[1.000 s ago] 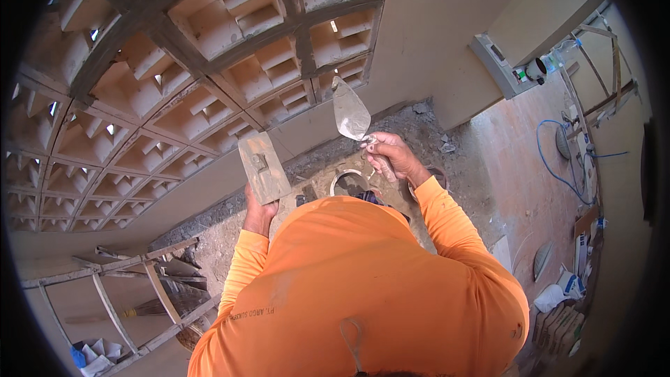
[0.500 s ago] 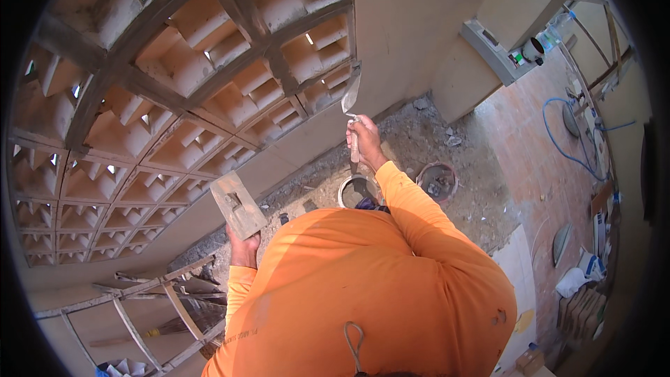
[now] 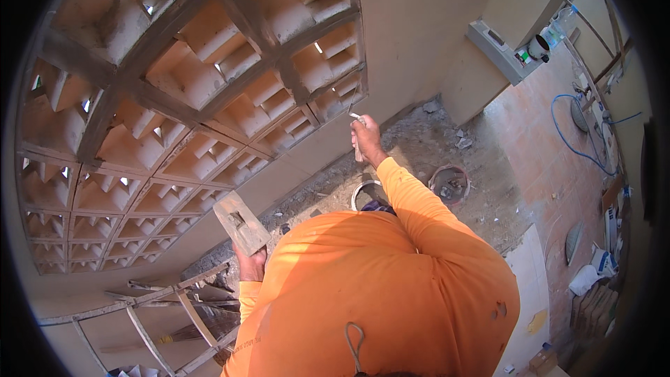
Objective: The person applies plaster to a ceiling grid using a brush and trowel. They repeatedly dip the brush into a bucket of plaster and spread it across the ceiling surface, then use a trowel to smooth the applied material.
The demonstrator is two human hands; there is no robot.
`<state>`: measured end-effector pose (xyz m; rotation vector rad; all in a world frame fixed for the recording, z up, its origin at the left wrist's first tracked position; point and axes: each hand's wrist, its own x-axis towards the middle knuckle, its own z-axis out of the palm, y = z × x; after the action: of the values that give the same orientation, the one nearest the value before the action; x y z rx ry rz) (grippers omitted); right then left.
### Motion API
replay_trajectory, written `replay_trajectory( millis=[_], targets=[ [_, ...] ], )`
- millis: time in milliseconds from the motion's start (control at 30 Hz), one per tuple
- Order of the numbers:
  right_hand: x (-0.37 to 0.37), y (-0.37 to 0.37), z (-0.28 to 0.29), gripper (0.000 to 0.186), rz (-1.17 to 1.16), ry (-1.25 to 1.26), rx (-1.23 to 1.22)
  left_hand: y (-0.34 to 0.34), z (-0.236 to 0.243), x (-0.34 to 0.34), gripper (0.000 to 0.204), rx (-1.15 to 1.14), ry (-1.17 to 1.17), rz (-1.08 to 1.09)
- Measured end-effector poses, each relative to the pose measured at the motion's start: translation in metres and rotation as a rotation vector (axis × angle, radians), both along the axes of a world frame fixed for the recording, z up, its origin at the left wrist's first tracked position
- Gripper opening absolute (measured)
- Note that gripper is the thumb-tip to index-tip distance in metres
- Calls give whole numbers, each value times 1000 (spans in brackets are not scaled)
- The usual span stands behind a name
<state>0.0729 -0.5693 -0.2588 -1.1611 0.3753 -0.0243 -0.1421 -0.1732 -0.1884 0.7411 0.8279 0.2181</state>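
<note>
1. Right hand (image 3: 366,138) is reached out far toward the lattice wall (image 3: 174,98), fingers wrapped tight round a trowel handle (image 3: 357,120). The blade itself I can't make out, it's edge-on or hidden against the plaster.
2. Left hand (image 3: 250,264) sits lower and to the left, closed round the grip under a mortar board (image 3: 241,222), holding it tilted up against the wall.
3. Risk 1: that board is tipped pretty steep. Any wet mix on it could slide off the low edge and drop onto the wooden frame (image 3: 167,307) underneath. I can't tell how much mix is on it.
4. Risk 2: the right arm is stretched well out while the body leans over a drop to the ground. Looks like an easy way to lose balance, especially with both hands full.
5. Risk 3: if the trowel slips out of that grip it falls straight toward the buckets below.
6. Containers: a pale bucket (image 3: 364,195) sits on the ground just under the right forearm, with grey stuff inside, probably mortar. It's partly hidden by the sleeve.
7. A 2nd round tub (image 3: 449,185) is just right of it, dark and mostly scraped out, with a few lumps left in the bottom.
8. Rubble (image 3: 433,132) lies scattered along the foot of the wall near both.
</note>
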Motion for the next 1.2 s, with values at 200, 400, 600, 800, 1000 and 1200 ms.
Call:
replay_trajectory(
  millis=[200, 400, 600, 800, 1000, 1200],
  targets=[
    [16, 15, -14, 13, -116, -40, -414, 53, -8, -28, 28, 34, 44, 0],
    [16, 40, 0, 33, -185, 82, -556, 108, -12, -65, 29, 69, -55, -82],
    [13, 74, 23, 36, -196, 183, -573, 144, -21, -82, 31, 68, -51, -25],
    [14, 113, 29, 44, -238, 176, -563, 163, -29, -96, 30, 63, -105, -46],
    [16, 148, 41, 44, -221, 194, -529, 174, -31, -95, 30, 28, -85, -10],
    [11, 187, 39, 50, -158, 136, -430, 176, -31, -92, 29, 27, -130, -36]
  ],
)
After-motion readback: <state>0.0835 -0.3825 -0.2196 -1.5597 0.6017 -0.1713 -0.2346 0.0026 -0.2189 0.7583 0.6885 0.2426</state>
